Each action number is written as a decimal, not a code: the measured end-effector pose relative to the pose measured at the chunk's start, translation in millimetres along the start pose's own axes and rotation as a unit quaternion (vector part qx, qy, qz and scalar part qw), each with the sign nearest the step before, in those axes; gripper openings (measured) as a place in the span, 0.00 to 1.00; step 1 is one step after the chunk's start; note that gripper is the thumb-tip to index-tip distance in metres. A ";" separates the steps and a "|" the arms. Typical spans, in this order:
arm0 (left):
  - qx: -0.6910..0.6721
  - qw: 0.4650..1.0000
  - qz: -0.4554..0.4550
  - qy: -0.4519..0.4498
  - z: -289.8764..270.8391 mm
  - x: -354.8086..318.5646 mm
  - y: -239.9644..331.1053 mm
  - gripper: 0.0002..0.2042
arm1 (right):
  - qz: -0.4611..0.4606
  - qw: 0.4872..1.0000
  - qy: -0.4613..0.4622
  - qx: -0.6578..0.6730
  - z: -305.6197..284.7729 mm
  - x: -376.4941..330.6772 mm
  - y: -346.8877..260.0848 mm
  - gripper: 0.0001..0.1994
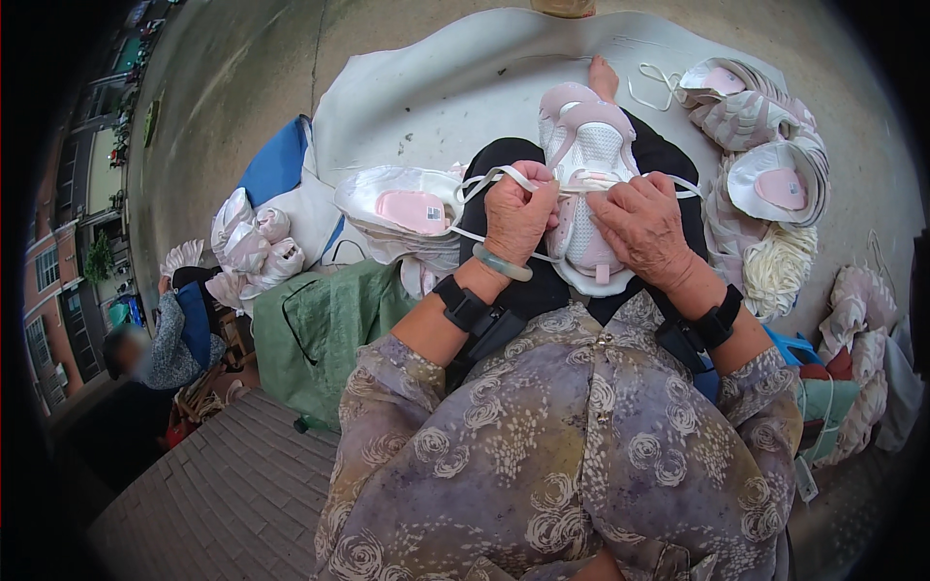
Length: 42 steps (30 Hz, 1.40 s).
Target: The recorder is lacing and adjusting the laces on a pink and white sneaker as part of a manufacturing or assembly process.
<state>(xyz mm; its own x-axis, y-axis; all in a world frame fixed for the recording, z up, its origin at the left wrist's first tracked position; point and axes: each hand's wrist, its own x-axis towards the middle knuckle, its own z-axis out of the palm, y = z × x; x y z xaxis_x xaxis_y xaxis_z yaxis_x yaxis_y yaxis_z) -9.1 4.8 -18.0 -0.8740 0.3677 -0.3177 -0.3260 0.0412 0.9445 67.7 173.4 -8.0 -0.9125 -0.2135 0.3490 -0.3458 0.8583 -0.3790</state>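
1. I see the white-and-pink mesh shoe upper (596, 145) on the wearer's black-trousered lap, between both hands.
2. My view shows the left hand (518, 215) with its fingers pinching a flat white lace (491, 175) beside the upper.
3. The right hand (647, 228) rests on the upper, fingers bent; I cannot tell whether they grip the lace.
4. A cream lace bundle (778, 266) lies off right.
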 end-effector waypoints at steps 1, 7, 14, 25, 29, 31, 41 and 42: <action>0.005 1.000 0.002 0.002 0.3 0.8 0.1 0.03 | 0.000 1.000 -0.001 0.000 0.8 1.5 1.8 0.15; 0.006 1.000 0.001 -0.005 -2.3 9.0 -4.4 0.04 | 0.044 0.999 0.020 -0.003 5.0 3.0 4.6 0.15; 0.064 0.998 0.019 -0.015 -0.9 14.8 -9.1 0.06 | 0.057 0.998 0.029 0.005 6.6 2.3 4.6 0.16; 0.289 0.934 0.199 -0.070 5.8 18.4 -5.3 0.06 | 0.074 0.996 0.045 0.020 10.5 -1.5 6.3 0.18; 0.252 0.961 0.103 -0.049 -1.3 33.0 -4.7 0.08 | 0.075 0.996 0.037 0.018 10.3 0.9 3.4 0.17; 0.195 0.979 0.021 -0.054 -6.8 36.7 -6.5 0.09 | 0.070 0.997 0.037 0.018 11.2 1.2 2.9 0.17; 0.467 0.791 0.390 -0.070 -0.9 -4.7 11.2 0.27 | 0.070 0.995 0.049 0.057 3.2 2.6 1.7 0.12; 0.476 0.802 0.350 -0.088 -0.5 -6.7 10.5 0.26 | 0.069 0.994 0.051 0.063 3.4 4.9 -1.1 0.10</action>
<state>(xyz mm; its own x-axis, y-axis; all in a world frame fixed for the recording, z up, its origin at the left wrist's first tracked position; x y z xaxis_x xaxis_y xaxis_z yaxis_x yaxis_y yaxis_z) -6.8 2.2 -6.0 -0.6307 0.7326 0.2560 0.7187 0.4269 0.5489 62.9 169.8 -8.8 -0.9285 -0.0444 0.3687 -0.2494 0.8100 -0.5307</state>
